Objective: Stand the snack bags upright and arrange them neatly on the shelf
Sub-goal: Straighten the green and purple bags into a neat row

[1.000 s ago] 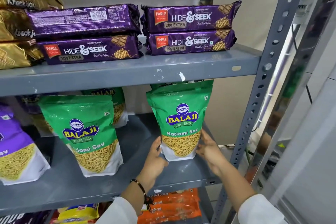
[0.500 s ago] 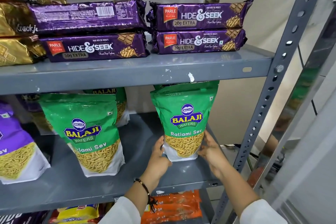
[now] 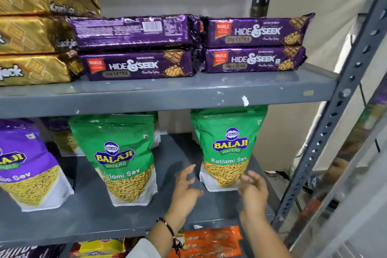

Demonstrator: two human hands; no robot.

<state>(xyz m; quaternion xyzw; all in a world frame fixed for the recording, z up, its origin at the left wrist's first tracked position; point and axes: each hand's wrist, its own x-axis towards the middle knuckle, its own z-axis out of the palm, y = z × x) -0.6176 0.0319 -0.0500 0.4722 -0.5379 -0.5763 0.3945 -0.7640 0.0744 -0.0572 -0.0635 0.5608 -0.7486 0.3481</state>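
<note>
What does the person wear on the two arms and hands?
The left hand and the right hand are bare, with no gloves or rings that I can see. The left wrist carries a thin black thread bracelet with loose ends. A white sleeve shows at the left forearm.

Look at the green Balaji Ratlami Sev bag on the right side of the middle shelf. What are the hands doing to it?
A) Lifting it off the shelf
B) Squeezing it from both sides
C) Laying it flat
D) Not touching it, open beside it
D: the right Ratlami Sev bag stands upright by itself on the middle shelf, while the left hand and right hand hover open, fingers spread, just off its lower corners.
</note>
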